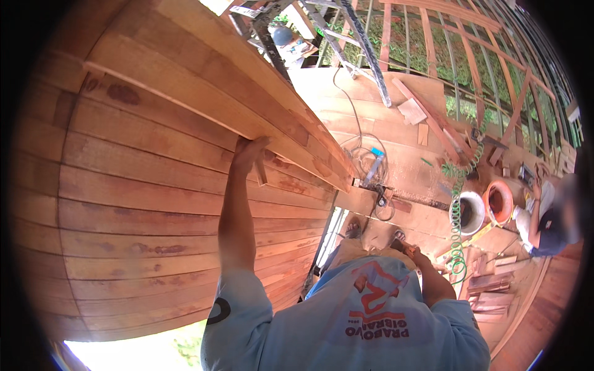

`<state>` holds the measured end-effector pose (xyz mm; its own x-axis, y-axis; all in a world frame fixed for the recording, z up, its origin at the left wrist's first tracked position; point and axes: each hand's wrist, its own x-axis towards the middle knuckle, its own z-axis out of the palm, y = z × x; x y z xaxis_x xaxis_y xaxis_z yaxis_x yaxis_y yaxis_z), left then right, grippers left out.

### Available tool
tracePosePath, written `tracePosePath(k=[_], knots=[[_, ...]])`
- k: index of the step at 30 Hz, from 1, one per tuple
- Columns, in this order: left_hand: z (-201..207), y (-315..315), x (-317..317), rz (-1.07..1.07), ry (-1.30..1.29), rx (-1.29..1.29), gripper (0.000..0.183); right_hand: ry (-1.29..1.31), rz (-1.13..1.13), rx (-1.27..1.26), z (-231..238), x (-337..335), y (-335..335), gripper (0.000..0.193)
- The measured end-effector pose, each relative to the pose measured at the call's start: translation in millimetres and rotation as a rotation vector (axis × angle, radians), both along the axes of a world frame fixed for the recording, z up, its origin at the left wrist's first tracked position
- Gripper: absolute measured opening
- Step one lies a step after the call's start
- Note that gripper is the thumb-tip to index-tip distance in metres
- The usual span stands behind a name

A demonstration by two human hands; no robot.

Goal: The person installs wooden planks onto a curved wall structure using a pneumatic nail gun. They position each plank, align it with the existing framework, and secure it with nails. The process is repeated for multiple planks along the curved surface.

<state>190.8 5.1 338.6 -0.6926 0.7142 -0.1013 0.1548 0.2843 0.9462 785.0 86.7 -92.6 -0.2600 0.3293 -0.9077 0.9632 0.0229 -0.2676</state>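
Observation:
My left hand (247,153) is raised to the wall of wooden boards (142,176), at the lower edge of a long wide plank (204,93). Its fingers are closed around a short wooden block (261,174), whose end sticks out below them. My right hand (409,250) is down by my waist, closed on a small dark object that I cannot make out.
A stepladder (365,55) stands beyond the plank. Cables and a blue-ended tool (375,162) lie on the sawdusty floor. Rightward are a coiled green hose (456,216), a white bucket (469,212), an orange bucket (499,202), scrap wood (492,287) and another person (554,216).

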Motion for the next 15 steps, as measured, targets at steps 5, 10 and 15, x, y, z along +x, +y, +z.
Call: tracePosePath(k=[5,10,15], knots=[[7.7,0.6,3.9,0.004,-0.065,0.017,0.028,0.254,-0.072,-0.005,-18.1,2.1,9.6,0.100],[-11.3,-10.6,6.0,-0.062,-0.052,0.098,0.027,0.258,0.277,0.111,-40.3,3.8,27.2,0.089],[-114.8,-60.0,28.4,0.222,-0.164,0.239,0.030,0.168,0.433,0.171,-41.4,6.0,26.7,0.094]])
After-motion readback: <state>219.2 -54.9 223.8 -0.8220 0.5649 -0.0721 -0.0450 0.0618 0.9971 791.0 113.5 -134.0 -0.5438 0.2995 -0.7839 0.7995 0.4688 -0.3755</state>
